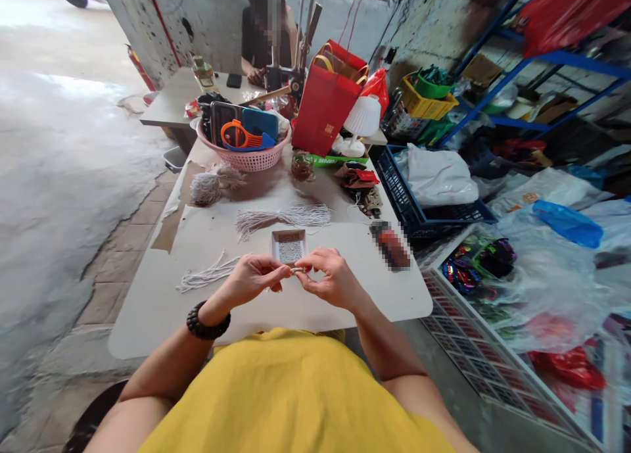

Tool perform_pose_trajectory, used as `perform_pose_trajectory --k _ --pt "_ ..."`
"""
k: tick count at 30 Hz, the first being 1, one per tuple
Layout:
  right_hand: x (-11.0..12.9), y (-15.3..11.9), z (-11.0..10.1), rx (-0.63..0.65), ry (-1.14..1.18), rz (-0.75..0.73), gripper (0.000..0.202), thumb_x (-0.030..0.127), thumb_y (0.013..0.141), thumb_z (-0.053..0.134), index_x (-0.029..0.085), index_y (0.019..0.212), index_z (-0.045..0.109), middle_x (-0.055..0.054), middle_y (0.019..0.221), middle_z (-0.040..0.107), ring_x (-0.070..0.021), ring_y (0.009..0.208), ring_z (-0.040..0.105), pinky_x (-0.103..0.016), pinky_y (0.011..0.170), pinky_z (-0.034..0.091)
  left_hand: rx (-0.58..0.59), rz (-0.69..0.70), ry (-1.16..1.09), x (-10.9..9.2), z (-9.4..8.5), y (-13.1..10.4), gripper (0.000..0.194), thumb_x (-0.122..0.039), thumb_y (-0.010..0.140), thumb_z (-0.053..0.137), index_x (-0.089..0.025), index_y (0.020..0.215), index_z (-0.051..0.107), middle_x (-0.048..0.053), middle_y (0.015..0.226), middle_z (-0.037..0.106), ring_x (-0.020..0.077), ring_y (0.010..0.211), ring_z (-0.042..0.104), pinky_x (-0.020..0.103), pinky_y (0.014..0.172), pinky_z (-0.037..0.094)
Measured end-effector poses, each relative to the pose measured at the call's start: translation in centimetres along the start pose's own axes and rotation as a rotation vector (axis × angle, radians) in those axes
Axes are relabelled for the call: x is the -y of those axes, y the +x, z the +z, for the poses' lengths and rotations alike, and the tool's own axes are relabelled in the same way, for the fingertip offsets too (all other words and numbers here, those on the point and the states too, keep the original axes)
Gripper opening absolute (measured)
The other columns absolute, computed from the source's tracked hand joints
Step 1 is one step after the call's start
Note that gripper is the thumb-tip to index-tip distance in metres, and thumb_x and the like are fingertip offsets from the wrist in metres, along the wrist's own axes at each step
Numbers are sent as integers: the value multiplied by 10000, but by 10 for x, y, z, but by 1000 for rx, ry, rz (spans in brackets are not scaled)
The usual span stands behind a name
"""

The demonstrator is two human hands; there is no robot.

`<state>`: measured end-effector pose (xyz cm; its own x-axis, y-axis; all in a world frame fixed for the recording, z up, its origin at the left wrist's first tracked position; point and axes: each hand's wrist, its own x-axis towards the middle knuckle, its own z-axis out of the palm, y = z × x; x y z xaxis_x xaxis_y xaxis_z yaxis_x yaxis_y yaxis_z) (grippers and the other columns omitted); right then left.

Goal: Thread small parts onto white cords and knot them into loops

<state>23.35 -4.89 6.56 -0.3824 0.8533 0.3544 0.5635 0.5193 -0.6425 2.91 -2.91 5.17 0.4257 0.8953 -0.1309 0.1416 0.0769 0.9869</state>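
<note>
White cord lay in a loose bundle [204,277] on the left part of the pale desk [148,308], just beyond the left hand [251,279], whose wrist wore a dark bead bracelet [207,321]. That hand's grip was pinched shut, thumb against forefinger, on a small pale piece [297,269] held above the desk's near edge; what the piece was could not be told. The right hand [330,279] met it from the other side, its fingertips closed on the same piece, so the two hands touched at the tips. Just behind them sat a small open box [289,246] of white bits, and farther back a longer spread of white strings [283,217]. A pink basket [246,157] of tools stood at the far left of the desk, a red paper bag [323,108] to its right, with another person seated behind. Right of the desk stood a blue crate [394,190] holding a white plastic bag [434,173].
</note>
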Motion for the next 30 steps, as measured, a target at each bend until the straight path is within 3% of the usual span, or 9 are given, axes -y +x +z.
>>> perform_pose_trajectory --k 9,21,26,30 --pt "2 0 -3 32 23 3 121 295 915 596 221 859 674 2 746 689 -132 688 592 -312 779 382 -28 19 69 2 1 -2 380 -509 776 684 -137 724 741 63 526 691 142 476 630 212 487 499" --pt "1 -2 -3 31 -11 -24 75 273 889 635 230 887 696 -3 757 704 -143 729 623 -320 792 378 -10 277 341 0 -5 -2 337 -415 854 617 -165 636 676 55 637 686 115 553 565 196 521 421" --pt "1 -2 -4 30 -32 -22 80 271 894 621 235 887 692 -2 759 705 -142 727 617 -320 791 372 12 277 366 3 -11 -2 270 -394 875 601 -185 753 720 52 741 732 120 596 590 196 559 428" --pt "1 -1 -4 31 -26 -31 82 260 895 614 231 872 687 0 755 701 -141 730 614 -319 789 370 5 224 349 4 -13 0 301 -437 848 637 -184 692 687 17 611 668 108 543 537 208 567 417"
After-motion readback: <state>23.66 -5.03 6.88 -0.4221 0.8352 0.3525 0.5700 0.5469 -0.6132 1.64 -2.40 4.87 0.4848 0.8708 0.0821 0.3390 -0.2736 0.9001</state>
